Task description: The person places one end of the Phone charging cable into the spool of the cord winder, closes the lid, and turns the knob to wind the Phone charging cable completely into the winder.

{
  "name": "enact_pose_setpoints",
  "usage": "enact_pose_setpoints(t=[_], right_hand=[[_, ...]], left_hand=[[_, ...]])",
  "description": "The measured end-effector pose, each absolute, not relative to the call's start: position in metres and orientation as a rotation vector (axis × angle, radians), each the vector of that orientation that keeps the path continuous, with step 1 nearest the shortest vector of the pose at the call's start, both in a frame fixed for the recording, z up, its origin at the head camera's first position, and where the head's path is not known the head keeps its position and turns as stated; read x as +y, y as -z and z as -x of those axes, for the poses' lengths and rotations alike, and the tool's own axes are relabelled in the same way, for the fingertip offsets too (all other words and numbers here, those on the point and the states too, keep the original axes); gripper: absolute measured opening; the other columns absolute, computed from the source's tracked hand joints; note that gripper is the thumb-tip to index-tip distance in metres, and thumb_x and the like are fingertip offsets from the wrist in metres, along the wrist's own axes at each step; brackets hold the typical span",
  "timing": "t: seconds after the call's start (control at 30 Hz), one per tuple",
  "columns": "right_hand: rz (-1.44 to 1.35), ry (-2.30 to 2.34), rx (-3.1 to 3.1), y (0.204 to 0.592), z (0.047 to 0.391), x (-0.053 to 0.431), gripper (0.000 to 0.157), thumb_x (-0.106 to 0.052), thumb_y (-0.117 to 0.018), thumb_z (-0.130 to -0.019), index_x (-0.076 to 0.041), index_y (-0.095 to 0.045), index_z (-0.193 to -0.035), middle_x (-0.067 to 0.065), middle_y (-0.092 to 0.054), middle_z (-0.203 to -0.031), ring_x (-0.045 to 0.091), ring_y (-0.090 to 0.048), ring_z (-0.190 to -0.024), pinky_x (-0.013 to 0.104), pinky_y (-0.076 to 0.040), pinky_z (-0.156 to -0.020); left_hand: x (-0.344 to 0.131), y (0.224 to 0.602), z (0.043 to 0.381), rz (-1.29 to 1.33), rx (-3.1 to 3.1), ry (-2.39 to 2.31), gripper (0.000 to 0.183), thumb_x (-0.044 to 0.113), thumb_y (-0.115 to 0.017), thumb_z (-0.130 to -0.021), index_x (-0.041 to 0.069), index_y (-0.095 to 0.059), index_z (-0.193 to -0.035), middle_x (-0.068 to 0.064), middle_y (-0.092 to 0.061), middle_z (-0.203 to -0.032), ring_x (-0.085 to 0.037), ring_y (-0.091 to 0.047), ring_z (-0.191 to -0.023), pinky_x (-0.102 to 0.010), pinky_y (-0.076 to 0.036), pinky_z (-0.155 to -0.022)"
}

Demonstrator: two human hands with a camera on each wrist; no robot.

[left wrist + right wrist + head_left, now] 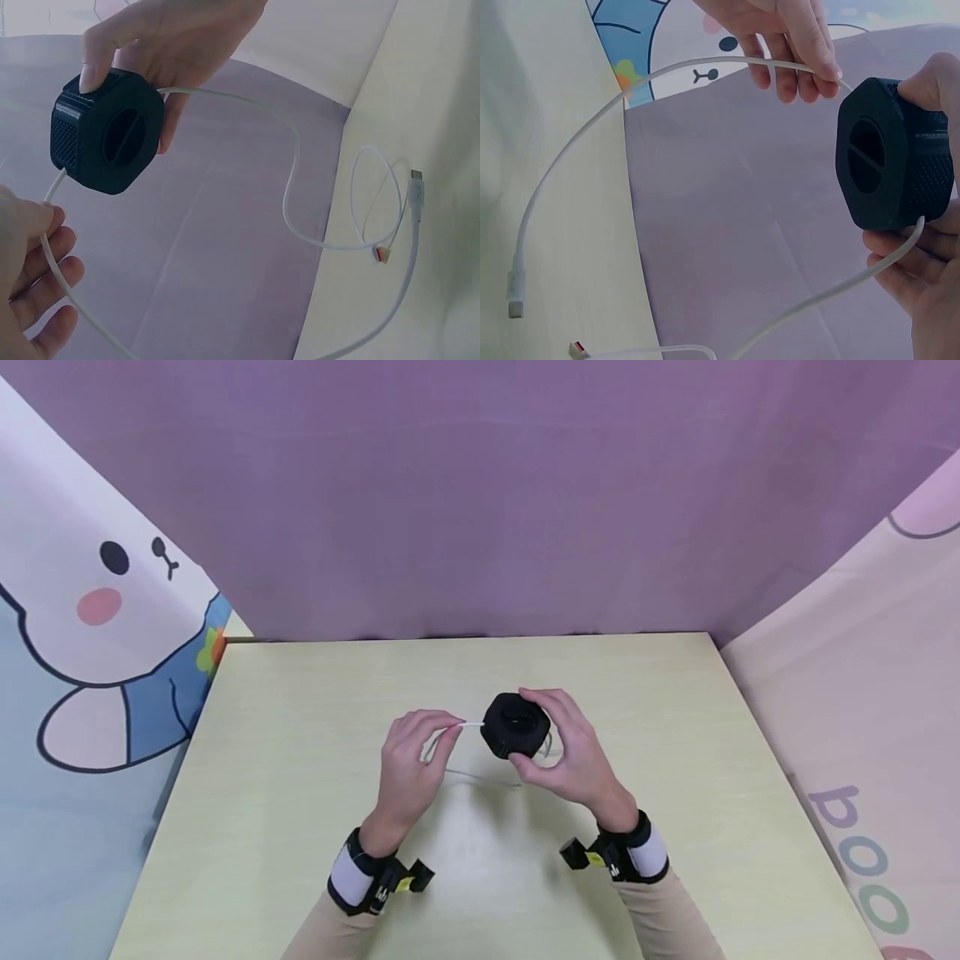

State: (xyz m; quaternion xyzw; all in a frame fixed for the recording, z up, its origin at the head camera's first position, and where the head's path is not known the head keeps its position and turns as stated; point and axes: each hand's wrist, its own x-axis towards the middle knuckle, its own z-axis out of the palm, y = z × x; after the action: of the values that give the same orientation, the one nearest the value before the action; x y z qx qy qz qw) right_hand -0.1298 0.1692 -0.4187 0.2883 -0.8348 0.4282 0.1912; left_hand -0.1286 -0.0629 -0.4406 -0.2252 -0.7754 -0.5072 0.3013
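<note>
Sideways letters "ood" on the pale pink right-hand cloth, wrist-strap marks too small to read

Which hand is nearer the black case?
Right. The right hand grips the black case; the left hand is off to its left, apart from it, pinching the white cable.

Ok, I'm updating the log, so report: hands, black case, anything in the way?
Left hand pinches white cable. Right hand grips black case, cable showing at two sides. No obstruction seen.
</note>
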Motion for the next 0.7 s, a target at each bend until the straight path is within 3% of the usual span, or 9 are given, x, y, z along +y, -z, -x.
enact_pose_setpoints(t=[0.7], right_hand=[[-0.821, -1.182, -2.338, 0.4191, 0.1280, 0.1723, 0.070, -0.034, -0.076, -0.076, -0.004, -0.054, -0.135, 0.008, -0.059, -0.124, 0.022, -0.055, -0.113, 0.030, -0.043, -0.100]], left_hand=[[-0.0665, 0.4465, 0.1281, 0.582, -2.005, 1.295, 0.009, 0.003, -0.075, -0.083, 0.004, -0.073, -0.092, -0.005, -0.072, -0.090, -0.022, -0.065, -0.083, -0.035, -0.043, -0.074]])
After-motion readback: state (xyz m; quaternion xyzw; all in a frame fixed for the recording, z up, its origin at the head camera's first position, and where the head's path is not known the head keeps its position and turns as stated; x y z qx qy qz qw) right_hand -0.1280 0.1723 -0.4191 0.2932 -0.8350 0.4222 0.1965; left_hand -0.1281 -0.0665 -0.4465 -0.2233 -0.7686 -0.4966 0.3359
